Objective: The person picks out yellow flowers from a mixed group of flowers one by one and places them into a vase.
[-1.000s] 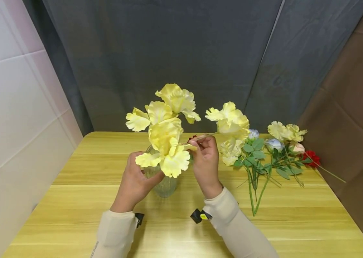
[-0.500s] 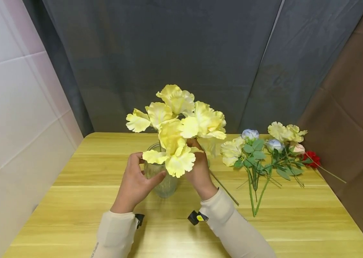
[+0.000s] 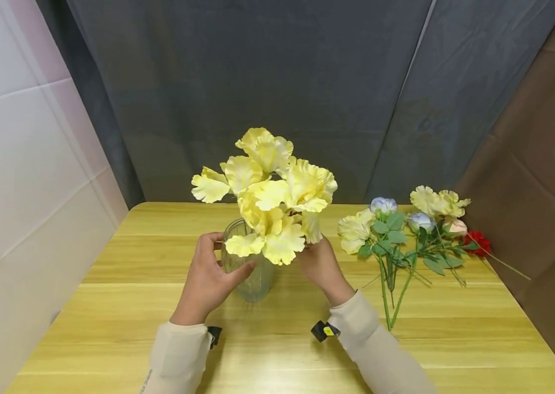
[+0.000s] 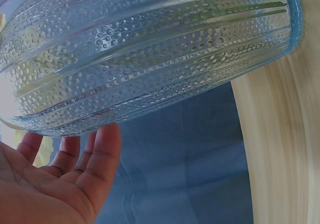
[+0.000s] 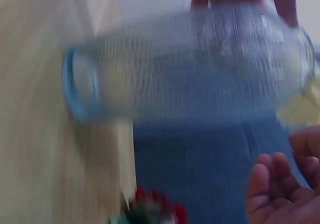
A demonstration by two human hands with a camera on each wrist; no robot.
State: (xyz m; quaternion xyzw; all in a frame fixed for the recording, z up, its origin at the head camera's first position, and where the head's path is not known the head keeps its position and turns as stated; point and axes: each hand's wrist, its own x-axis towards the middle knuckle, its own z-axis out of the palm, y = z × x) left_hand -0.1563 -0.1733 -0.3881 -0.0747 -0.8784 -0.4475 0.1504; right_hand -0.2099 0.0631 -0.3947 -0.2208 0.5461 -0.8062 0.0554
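The clear ribbed glass vase [image 3: 253, 282] stands upright on the table, its bumpy side [image 4: 165, 49] filling much of the left wrist view. My left hand [image 3: 213, 276] holds it near the rim, thumb in front and fingers around the far left side. Large yellow flowers [image 3: 277, 191] bunch above the mouth and hide part of it. To the right of the vase is my right hand [image 3: 324, 268], its fingertips behind a drooping petal in the head view. The blurred right wrist view shows its fingers [image 5: 260, 184] loosely bent, apart from the glass, with no stem visible between them.
On the right of the wooden table [image 3: 277, 350] lies a pile of artificial flowers: yellow blooms [image 3: 355, 232], blue roses [image 3: 420, 222], a pale pink rose [image 3: 456, 226] and a red flower [image 3: 478, 243], with green stems. A dark curtain [image 3: 258, 71] hangs behind.
The yellow flower in my right hand has come left from beside the vase to join the bunch above it. That hand has since drawn slightly right and down. My left hand stays on the vase.
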